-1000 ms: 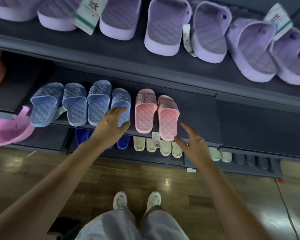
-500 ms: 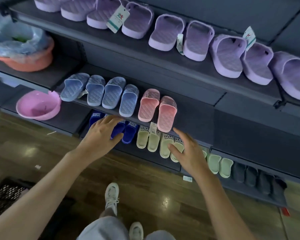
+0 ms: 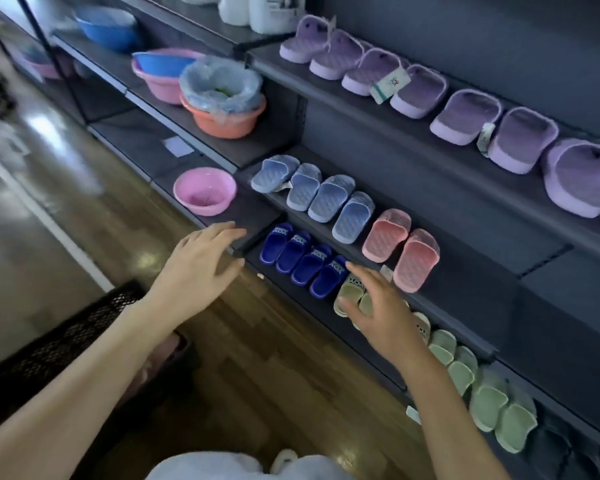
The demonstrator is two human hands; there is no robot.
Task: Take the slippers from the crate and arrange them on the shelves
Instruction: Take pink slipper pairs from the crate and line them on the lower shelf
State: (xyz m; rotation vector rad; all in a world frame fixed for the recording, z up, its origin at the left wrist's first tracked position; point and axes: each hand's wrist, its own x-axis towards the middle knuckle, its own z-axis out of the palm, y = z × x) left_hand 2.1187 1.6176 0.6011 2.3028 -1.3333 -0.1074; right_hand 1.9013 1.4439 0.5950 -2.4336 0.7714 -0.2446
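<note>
Well, nearest, a black crate (image 3: 59, 341) sits on the floor at the person's left. Both hands are spread wide, holding nothing: left hand (image 3: 201, 268) beside the low shelf (image 3: 309, 303), right hand (image 3: 378, 313) over green slippers (image 3: 352, 291). Beyond lie navy slippers (image 3: 302, 259), then blue (image 3: 312, 195) and pink (image 3: 400, 249) pairs, purple ones (image 3: 465, 116) highest

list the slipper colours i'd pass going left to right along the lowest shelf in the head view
dark blue slippers → beige slippers, partly behind the right hand → pale green slippers → dark grey slippers
</note>
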